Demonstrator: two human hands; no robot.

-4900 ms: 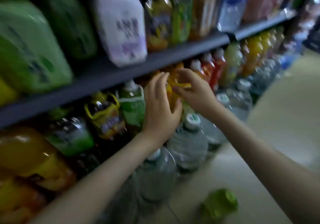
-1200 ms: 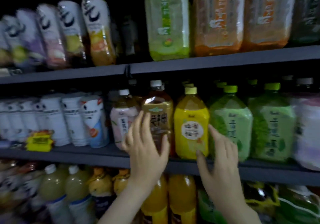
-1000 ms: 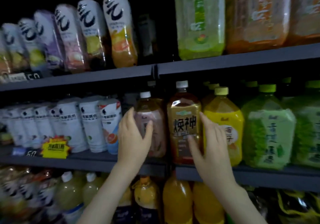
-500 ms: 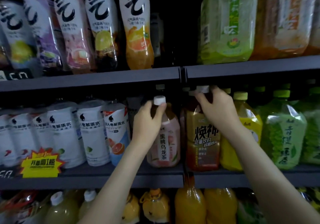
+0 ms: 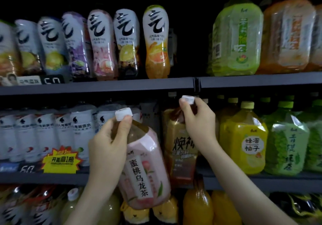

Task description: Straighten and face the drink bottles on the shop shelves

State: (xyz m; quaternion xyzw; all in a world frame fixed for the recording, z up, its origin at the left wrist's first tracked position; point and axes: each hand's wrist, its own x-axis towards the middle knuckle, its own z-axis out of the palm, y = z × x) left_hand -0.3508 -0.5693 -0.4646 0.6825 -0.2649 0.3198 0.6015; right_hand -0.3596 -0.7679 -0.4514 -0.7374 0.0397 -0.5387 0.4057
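Observation:
My left hand [image 5: 108,148] grips the neck of a pink-labelled peach tea bottle [image 5: 144,170] with a white cap. That bottle is off the middle shelf [image 5: 261,181], tilted, its base hanging in front of the shelf edge. My right hand [image 5: 198,122] holds the neck of a brown gold-labelled tea bottle [image 5: 181,148] just under its white cap. This bottle stands on the middle shelf, next to a yellow honey-pomelo bottle [image 5: 244,141].
White electrolyte water bottles [image 5: 52,134] fill the middle shelf's left, with a yellow promo tag [image 5: 60,160]. Green tea bottles [image 5: 287,142] stand at right. The upper shelf [image 5: 122,85] carries sparkling water bottles [image 5: 156,43] and large green and orange bottles. Yellow and orange bottles [image 5: 196,205] sit below.
My left hand has lifted the pink bottle off the shelf and pulled it toward me, tilted. My right hand keeps its grip at the brown bottle's neck. The view has moved closer.

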